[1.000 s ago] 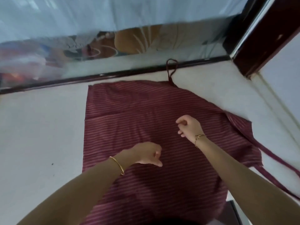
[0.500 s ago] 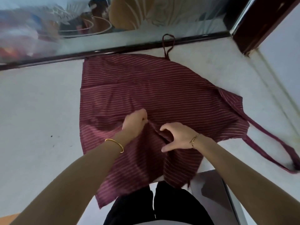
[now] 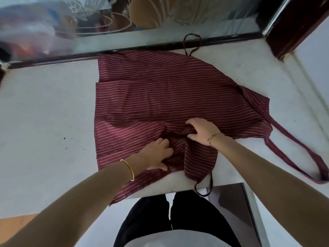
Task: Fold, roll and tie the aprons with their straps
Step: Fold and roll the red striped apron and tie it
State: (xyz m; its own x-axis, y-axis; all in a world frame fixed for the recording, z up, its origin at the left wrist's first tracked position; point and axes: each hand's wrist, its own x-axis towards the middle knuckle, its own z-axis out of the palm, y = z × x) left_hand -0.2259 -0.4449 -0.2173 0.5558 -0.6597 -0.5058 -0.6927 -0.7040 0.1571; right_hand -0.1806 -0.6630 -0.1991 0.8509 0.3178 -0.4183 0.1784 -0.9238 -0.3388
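Under the right hand [image 3: 202, 131], a bunched fold of the striped apron [image 3: 160, 97] is gripped; just beside it, the left hand [image 3: 155, 155] clutches the cloth too.

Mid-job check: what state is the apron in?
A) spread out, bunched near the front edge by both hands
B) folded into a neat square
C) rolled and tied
A: the apron lies open on the table, its near part gathered by the left hand and right hand.
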